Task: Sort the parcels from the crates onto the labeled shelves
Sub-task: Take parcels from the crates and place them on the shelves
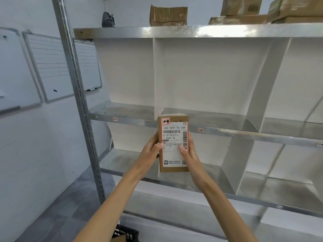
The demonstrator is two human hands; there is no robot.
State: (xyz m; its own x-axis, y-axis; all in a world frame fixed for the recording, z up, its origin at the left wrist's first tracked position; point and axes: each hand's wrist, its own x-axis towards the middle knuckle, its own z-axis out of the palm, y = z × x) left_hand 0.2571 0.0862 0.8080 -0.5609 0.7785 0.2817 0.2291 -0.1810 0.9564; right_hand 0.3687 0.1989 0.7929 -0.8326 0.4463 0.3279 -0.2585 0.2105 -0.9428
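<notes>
Cardboard parcel point(173, 145) hides fingers of left hand point(151, 149), right hand point(190, 154).

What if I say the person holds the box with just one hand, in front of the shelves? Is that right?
Not quite. Both hands hold the box: the left hand grips its left edge and the right hand grips its right edge. The rest is right: the box is in front of the shelves. The head view shows this.
</notes>
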